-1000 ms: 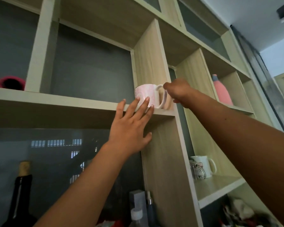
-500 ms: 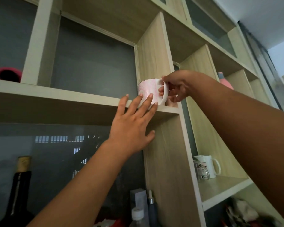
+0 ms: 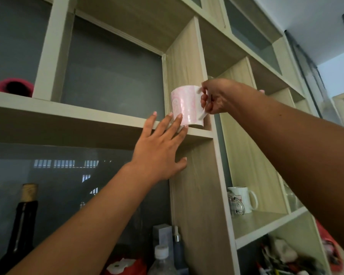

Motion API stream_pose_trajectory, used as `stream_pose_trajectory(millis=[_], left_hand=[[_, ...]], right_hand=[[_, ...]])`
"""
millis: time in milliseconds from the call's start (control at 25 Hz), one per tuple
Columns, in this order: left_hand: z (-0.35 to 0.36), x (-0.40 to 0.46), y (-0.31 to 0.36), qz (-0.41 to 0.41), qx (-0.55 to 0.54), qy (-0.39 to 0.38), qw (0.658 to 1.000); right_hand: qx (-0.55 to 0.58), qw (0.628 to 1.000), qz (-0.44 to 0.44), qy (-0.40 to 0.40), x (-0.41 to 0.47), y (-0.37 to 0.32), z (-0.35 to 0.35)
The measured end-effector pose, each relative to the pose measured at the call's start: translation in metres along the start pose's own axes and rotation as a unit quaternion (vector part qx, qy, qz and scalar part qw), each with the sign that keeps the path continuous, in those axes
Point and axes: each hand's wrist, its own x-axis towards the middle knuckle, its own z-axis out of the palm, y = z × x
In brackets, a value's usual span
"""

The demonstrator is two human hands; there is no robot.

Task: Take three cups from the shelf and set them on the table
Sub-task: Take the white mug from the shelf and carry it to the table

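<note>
A pink-patterned white cup (image 3: 184, 107) hangs tilted just above the upper wooden shelf (image 3: 87, 118), at its right end. My right hand (image 3: 216, 98) grips its handle. My left hand (image 3: 161, 149) lies flat against the shelf's front edge below the cup, fingers spread, fingertips touching the cup's lower side. A white mug (image 3: 243, 199) with a handle stands on a lower shelf to the right, with a clear glass mug (image 3: 234, 205) in front of it.
A pink fuzzy object (image 3: 14, 88) sits on the upper shelf at far left. Below are a dark bottle (image 3: 22, 225), a plastic bottle (image 3: 162, 261) and small containers. A vertical divider (image 3: 187, 66) stands right behind the cup. Cluttered items fill the bottom right compartment.
My right hand has closed on the cup's handle and lifted the cup off the shelf, tilting it. My left hand stayed at the shelf edge.
</note>
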Motion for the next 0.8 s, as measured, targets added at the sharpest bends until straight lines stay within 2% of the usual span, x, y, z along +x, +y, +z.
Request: stream_pose_trajectory(millis=[200,400,600,800], left_hand=[[-0.024,-0.008,0.008,-0.005,-0.141,-0.036,0.989],[-0.048,-0.031,0.037,-0.023,-0.302,-0.121,0.945],[-0.054,-0.09,0.086,-0.011,-0.427,-0.222,0.876],[-0.065,-0.149,0.147,0.007,-0.503,-0.3,0.81]], right_hand=[[0.005,0.999,-0.029,0.018,-0.035,-0.014,-0.025],[0.005,0.999,-0.029,0.033,-0.073,0.001,-0.061],[0.026,0.999,-0.011,0.044,-0.14,0.075,-0.103],[0.038,0.994,0.051,0.085,-0.237,0.171,-0.138]])
